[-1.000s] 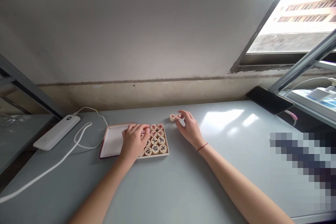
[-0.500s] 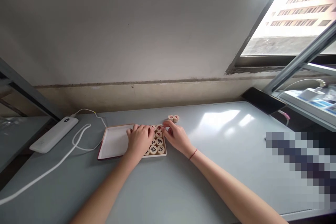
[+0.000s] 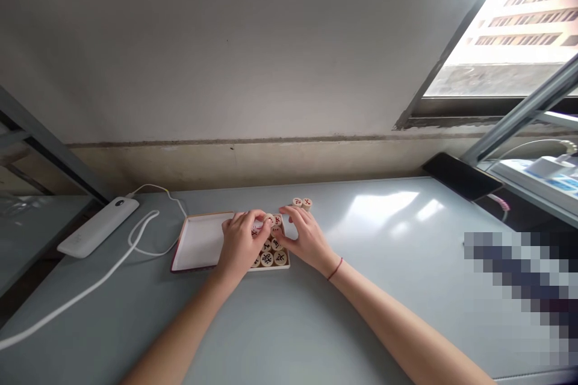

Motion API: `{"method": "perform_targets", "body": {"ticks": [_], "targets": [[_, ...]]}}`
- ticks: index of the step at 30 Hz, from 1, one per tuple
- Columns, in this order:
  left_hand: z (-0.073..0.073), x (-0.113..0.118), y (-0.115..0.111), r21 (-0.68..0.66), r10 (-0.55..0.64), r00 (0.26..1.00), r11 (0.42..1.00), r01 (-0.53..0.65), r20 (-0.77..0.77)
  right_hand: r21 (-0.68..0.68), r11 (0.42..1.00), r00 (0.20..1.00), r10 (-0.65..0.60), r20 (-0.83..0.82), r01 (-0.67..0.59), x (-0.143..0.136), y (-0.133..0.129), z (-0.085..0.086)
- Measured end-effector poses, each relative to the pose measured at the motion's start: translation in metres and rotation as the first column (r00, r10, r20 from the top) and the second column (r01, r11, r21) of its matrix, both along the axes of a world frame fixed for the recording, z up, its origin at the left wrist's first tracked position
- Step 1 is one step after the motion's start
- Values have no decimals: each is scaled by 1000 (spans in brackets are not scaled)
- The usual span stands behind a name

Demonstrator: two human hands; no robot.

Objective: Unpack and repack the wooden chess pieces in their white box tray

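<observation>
An open box [image 3: 288, 266] holds rows of round pale pieces with red and black characters. My left hand [image 3: 241, 240] is over the box, its thumb and fingers closed on a round piece [image 3: 270, 219] at the back row. My right hand [image 3: 307, 237] is at the box's right edge, thumb and fingers apart, the thumb over the pieces and no piece visible in its grasp. Behind my right hand stand two short stacks of pieces, the left stack [image 3: 297, 201] and the right stack [image 3: 307, 203]. The white-lined lid [image 3: 201, 242] lies left of the box.
On the left are a white power bank [image 3: 99, 227] and a white cable [image 3: 103, 280]. A dark phone-like slab [image 3: 463, 175] leans at the back right beside a metal post. A blurred patch covers the right side of the grey table [image 3: 361, 325].
My left fingers have closed on a piece, lifting it slightly. My right thumb has spread away from the fingers over the box. The view has shifted a little.
</observation>
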State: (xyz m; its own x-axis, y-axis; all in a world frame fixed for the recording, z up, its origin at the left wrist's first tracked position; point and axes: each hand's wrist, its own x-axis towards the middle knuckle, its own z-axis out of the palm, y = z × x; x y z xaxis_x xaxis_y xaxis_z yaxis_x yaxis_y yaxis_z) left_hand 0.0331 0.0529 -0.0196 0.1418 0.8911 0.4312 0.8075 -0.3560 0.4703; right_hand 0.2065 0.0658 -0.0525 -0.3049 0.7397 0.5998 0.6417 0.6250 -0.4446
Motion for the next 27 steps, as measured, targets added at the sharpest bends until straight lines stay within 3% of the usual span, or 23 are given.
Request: {"method": "perform_targets", "body": {"ticks": [5, 9, 14, 16, 22, 27], "targets": [[11, 6, -7, -59, -100, 977, 992, 113, 187, 93, 996, 1000, 14, 20, -16, -2, -6, 7], [12, 5, -7, -131, -70, 952, 985, 114, 299, 138, 990, 999, -34, 32, 29, 10, -1, 14], [6, -2, -3, -185, -21, 877, 975, 124, 479, 45, 943, 944, -327, -46, 329, 56, 24, 11], [3, -4, -1, -182, -39, 838, 970, 164, 545, -26, 918, 918, -396, 20, 396, 74, 34, 2], [-3, -4, 4, -177, -26, 837, 973, 146, 547, -99, 911, 897, -367, 244, 400, 91, 48, -21], [-5, -5, 4, -186, -38, 873, 972, 146, 487, -122, 912, 894, -344, 288, 390, 88, 48, -26]]}}
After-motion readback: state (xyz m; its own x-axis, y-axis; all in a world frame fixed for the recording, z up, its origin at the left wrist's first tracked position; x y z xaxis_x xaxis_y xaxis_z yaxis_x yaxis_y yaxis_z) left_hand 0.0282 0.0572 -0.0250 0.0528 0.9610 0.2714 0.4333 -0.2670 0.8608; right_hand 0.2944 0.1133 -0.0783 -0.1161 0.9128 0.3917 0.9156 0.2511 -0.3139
